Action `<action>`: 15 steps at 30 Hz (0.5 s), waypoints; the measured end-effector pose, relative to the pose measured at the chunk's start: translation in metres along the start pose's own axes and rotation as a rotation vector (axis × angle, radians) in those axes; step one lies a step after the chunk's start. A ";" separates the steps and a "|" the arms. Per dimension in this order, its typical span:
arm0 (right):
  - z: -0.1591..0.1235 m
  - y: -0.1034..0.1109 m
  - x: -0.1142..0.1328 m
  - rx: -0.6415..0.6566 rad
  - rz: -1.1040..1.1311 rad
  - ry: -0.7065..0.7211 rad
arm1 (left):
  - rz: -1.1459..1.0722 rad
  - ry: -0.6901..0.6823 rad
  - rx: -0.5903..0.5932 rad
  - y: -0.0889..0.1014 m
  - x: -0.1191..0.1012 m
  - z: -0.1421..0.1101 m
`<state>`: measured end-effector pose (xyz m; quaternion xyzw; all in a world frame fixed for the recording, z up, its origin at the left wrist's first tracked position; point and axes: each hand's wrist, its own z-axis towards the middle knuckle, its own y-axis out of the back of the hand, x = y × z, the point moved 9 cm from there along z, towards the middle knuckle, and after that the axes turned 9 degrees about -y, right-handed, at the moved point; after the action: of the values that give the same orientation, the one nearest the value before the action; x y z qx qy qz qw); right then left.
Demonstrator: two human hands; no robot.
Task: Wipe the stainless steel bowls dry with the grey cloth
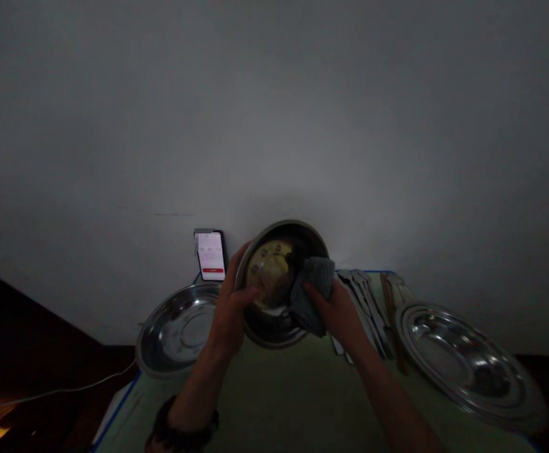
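A round metal bowl (pixel 274 324) is held up over the table, tilted so its shiny inside faces me. My left hand (pixel 232 308) grips its left rim, thumb on the inner side and fingers behind. In my right hand (pixel 335 308) is a bunched grey-blue cloth (pixel 313 296), pressed against the bowl's right inner wall and rim. Part of the right hand's fingers is hidden behind the cloth. To the left, close to my left wrist, rests a wide metal basin (pixel 164 333). Several pieces of metal cutlery (pixel 369 308) lie just right of my right hand.
A lit phone (pixel 212 257) leans upright against the pale wall (pixel 274 126). Metal dishes (pixel 468 368), apparently stacked, lie at the right of the green table (pixel 284 402). Brown wooden sticks (pixel 390 302) lie beside the cutlery. A white cable (pixel 76 388) runs off the left side.
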<state>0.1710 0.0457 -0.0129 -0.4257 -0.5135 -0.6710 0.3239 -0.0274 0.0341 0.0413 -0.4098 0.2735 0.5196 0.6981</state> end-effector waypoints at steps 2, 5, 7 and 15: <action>0.002 0.004 -0.002 0.018 -0.015 0.001 | -0.042 0.095 0.005 0.002 0.005 -0.001; 0.003 0.012 0.003 0.071 -0.093 0.077 | -0.162 0.348 0.140 0.000 0.019 -0.009; -0.001 0.011 0.010 0.129 -0.150 0.159 | -0.210 0.472 0.314 -0.009 0.023 -0.020; -0.017 0.008 0.031 -0.072 -0.233 0.348 | 0.335 0.457 0.618 -0.026 0.035 -0.031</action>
<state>0.1610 0.0273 0.0165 -0.2524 -0.4712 -0.7852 0.3126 0.0095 0.0219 0.0049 -0.2359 0.6270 0.4152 0.6155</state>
